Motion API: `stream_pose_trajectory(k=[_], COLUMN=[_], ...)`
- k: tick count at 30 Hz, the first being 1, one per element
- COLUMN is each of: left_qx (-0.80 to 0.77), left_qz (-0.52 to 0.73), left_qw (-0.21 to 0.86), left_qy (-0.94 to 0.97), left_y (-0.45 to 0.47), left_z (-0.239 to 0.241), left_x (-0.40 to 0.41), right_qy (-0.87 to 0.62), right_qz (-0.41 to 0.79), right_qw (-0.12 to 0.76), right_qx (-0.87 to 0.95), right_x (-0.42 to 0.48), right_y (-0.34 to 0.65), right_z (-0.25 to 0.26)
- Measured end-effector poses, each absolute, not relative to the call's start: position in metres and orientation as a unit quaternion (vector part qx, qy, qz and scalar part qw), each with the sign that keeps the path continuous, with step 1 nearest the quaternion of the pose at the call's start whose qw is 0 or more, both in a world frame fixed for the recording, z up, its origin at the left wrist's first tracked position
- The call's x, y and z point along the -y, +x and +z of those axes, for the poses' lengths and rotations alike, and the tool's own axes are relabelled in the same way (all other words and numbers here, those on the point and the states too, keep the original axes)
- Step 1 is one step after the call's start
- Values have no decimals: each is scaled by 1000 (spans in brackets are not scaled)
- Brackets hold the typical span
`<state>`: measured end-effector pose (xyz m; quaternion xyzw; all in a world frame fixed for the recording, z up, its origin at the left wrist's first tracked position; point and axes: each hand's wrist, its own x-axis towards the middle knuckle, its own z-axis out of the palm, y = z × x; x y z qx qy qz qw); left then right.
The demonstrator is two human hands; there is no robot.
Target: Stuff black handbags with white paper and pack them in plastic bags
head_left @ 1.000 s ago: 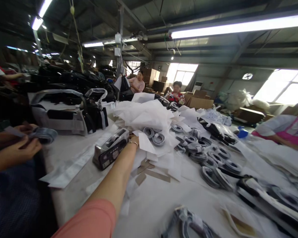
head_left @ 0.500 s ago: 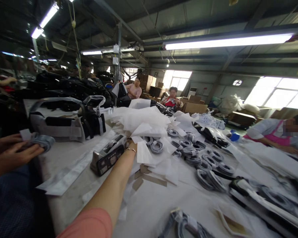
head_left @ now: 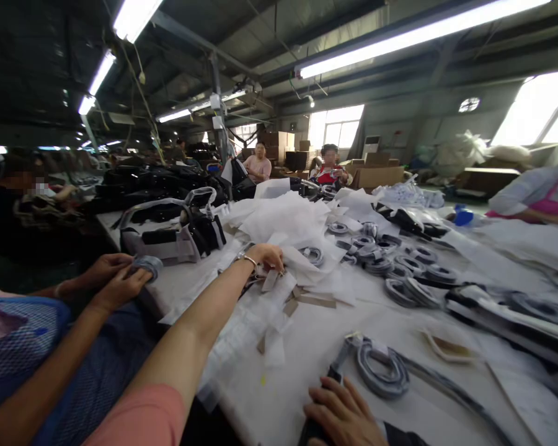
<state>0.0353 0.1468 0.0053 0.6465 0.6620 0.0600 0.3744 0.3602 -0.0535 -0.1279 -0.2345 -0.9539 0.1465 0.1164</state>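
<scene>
Head view, grey coil (head_left: pixel 385 388) just beyond right hand (head_left: pixel 346 412), on table (head_left: pixel 316 337)

I could read no text, label, brand, number or sign anywhere in my view.
</scene>
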Motion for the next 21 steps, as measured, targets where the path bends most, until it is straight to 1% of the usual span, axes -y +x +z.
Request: stream_pose_trajectory(k=[2, 5, 8, 13, 21], left_qx=[-651, -629, -614, -582, -513], left_qz=[33, 52, 123, 242, 351], left_qw=[386, 391, 384, 395, 454], left_qy=[653, 670, 679, 668, 638], left_y=[29, 23, 21, 26, 49], left_z=[11, 19, 25, 38, 49], left_x=[-133, -110, -90, -71, -69], right_qy=[-246, -297, -320, -327, -331], right_qz=[184, 234, 260, 269, 270], right_qw=[104, 92, 86, 99, 132], right_qx=[946, 921, 907, 901, 894], right_x=[58, 72, 83, 85, 89], right_y=[361, 360, 358, 357, 356], right_z=[-116, -92, -77, -74, -74])
